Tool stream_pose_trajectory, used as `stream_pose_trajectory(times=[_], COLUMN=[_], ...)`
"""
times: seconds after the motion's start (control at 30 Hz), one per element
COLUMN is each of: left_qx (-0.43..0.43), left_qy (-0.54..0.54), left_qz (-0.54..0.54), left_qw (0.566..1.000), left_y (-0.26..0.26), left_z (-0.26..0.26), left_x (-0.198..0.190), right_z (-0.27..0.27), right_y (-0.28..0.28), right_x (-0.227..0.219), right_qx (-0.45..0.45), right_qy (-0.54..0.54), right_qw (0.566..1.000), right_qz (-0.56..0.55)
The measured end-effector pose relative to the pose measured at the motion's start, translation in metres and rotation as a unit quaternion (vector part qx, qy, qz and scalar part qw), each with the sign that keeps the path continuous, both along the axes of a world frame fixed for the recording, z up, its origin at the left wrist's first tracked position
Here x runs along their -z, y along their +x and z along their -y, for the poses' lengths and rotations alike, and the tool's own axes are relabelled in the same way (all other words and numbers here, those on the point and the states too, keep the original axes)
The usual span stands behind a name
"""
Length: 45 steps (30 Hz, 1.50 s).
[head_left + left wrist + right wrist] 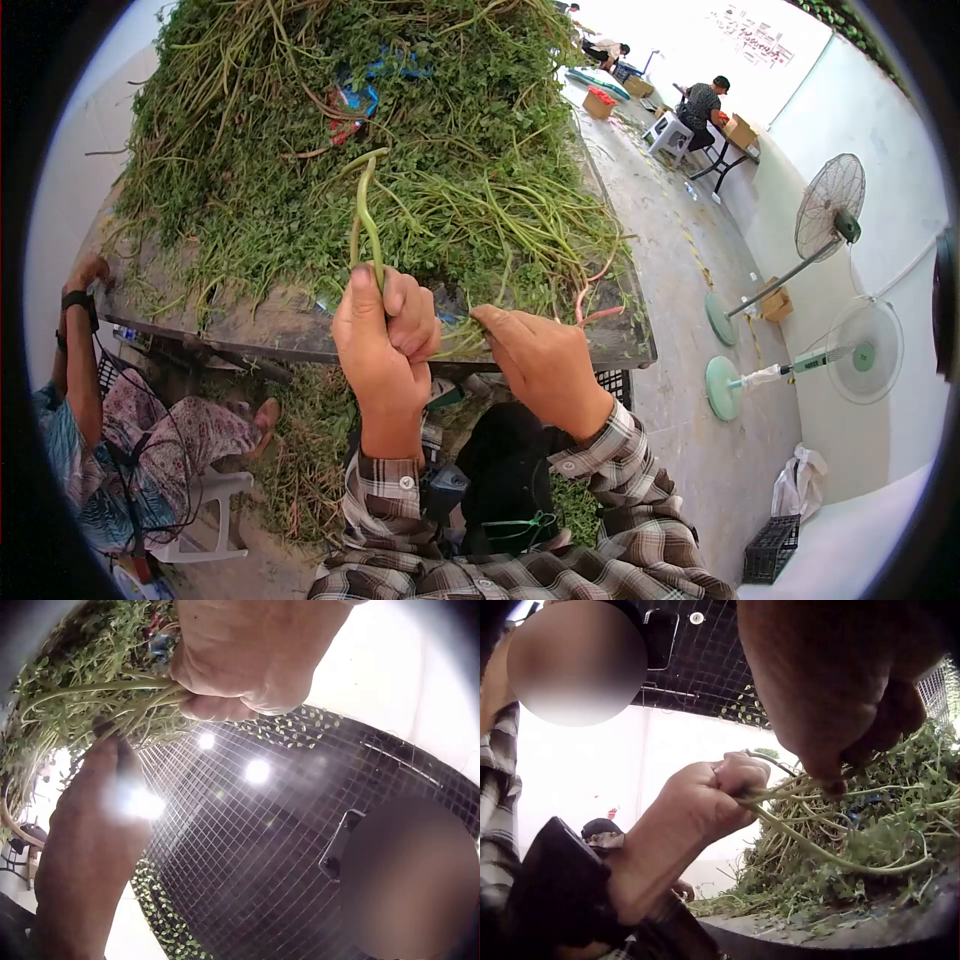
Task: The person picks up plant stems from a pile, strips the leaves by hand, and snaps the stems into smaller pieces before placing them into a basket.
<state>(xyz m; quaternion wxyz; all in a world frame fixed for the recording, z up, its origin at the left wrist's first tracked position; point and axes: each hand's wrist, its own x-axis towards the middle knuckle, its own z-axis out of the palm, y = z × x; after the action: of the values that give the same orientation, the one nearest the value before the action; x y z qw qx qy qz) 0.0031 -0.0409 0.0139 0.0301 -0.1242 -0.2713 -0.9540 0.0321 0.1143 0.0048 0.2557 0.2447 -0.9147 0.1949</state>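
My left hand [385, 325] grips several long green plant stems [368, 215], whose thick ends stand up above the thumb. Close to its right, my right hand [545, 360] pinches thinner stems of the same bunch between thumb and fingertips. In the right wrist view the stems [840, 859] run from the left fist past the right fingertips toward the leaves. Both hands are over the front edge of the table, before a large heap of leafy green plants [270, 190]. Longer stems with pinkish ends [590, 300] lie just beyond the right hand.
The dark table [290, 325] ends in front of me, with more greens [310, 460] on the floor below. At left sits another person [120, 450] on a white stool. Fans [835, 365] and a black crate [770, 550] stand at right. Green scissors [520, 522] lie in my lap.
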Motion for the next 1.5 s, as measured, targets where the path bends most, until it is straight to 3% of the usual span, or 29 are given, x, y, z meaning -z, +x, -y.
stream_pose_trajectory(times=[0.2,0.3,0.37,0.5,0.57,0.6,0.63,0.67,0.7,0.77,0.9,0.97,1.07,1.3,1.5], left_qx=[-0.003,-0.008,-0.010,-0.028,-0.049,-0.072,-0.075,-0.076,-0.076,-0.057,-0.055,-0.050,-0.052,-0.048,-0.045], left_qy=[-0.028,-0.034,-0.028,-0.028,-0.010,0.011,0.014,0.017,0.019,0.027,0.035,0.044,0.043,0.041,0.043], left_qz=[-0.004,0.006,0.009,0.034,0.032,0.027,0.028,0.021,0.013,0.013,0.017,0.017,0.011,0.008,0.002], left_qw=[1.000,0.999,1.000,0.999,0.998,0.997,0.997,0.997,0.997,0.998,0.998,0.998,0.998,0.998,0.998], left_y=[0.000,0.001,0.001,0.004,0.006,0.005,0.003,0.002,0.001,0.001,0.001,0.001,0.001,-0.001,-0.002], left_z=[0.000,-0.003,-0.009,-0.013,0.002,0.008,0.011,0.013,0.014,0.012,0.013,0.014,0.014,0.016,0.017], left_x=[0.000,0.000,0.004,-0.002,-0.007,-0.007,-0.006,-0.005,-0.005,-0.004,-0.005,-0.005,-0.004,-0.002,-0.001], right_z=[0.003,0.003,-0.002,-0.006,-0.026,-0.035,-0.043,-0.047,-0.045,-0.037,-0.028,-0.033,-0.042,-0.036,-0.050], right_y=[0.002,-0.004,-0.014,-0.023,-0.030,-0.029,-0.028,-0.026,-0.024,-0.016,-0.008,-0.006,-0.003,0.010,0.031], right_x=[-0.001,0.005,0.015,0.014,0.020,0.021,0.020,0.021,0.020,0.015,0.010,0.010,0.009,0.007,0.015], right_qx=[0.028,0.031,0.009,0.026,0.104,0.104,0.042,-0.019,-0.018,-0.120,-0.092,-0.116,-0.135,-0.079,-0.131], right_qy=[0.027,-0.012,-0.148,-0.217,-0.328,-0.328,-0.502,-0.652,-0.652,-0.689,-0.723,-0.754,-0.720,-0.733,-0.747], right_qw=[0.999,0.999,0.988,0.971,0.928,0.928,0.834,0.697,0.696,0.627,0.613,0.578,0.601,0.596,0.591], right_qz=[0.003,0.003,0.049,0.099,0.142,0.142,0.224,0.298,0.298,0.344,0.305,0.288,0.321,0.317,0.275])
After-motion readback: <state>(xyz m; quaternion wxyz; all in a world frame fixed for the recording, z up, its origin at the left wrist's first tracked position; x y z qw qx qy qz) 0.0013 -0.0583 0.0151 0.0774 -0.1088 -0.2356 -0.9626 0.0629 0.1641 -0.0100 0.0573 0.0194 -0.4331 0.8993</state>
